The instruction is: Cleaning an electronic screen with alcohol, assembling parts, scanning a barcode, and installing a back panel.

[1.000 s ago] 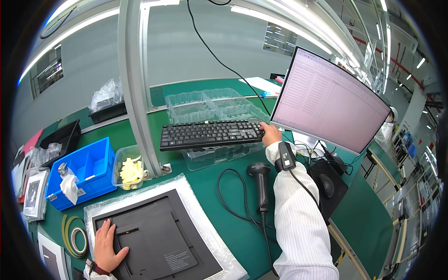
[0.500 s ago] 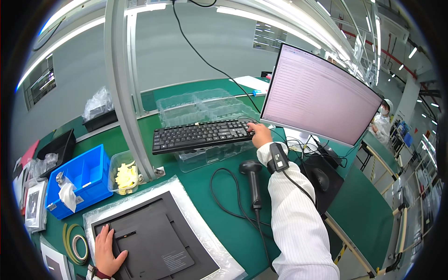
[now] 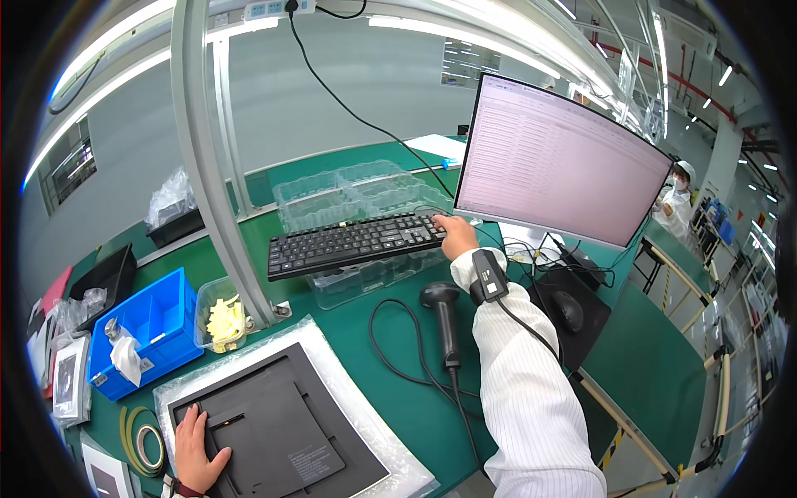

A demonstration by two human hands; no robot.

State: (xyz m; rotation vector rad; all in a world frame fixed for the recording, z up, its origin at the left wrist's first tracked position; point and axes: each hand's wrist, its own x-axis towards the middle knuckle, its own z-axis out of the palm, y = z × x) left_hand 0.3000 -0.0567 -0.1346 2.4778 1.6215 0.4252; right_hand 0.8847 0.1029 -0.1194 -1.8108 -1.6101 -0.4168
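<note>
My left hand (image 3: 200, 455) lies flat with fingers spread on a black flat panel (image 3: 286, 432), which has a raised rectangular section, a slot and small print. Under the panel is a sheet of clear plastic wrap (image 3: 397, 473). My right hand (image 3: 457, 236) rests at the right end of a black keyboard (image 3: 357, 244), a fingertip on its keys and nothing held. The keyboard sits tilted across a clear plastic tray (image 3: 332, 286). A black strap device (image 3: 490, 275) with a cable is worn on my right wrist. A handheld barcode scanner (image 3: 445, 324) lies left of my right forearm.
A monitor (image 3: 560, 162) stands behind my right hand, with a mouse (image 3: 568, 311) on a black pad near it. Left are a blue divided bin (image 3: 149, 332), a tub of yellow pieces (image 3: 224, 324), tape rolls (image 3: 145, 448) and a metal post (image 3: 203, 166). A person (image 3: 677, 203) is far right.
The whole view has shifted slightly, so the monitor and keyboard appear a little further left. My left hand stays on the panel and my right hand stays at the keyboard's right end.
</note>
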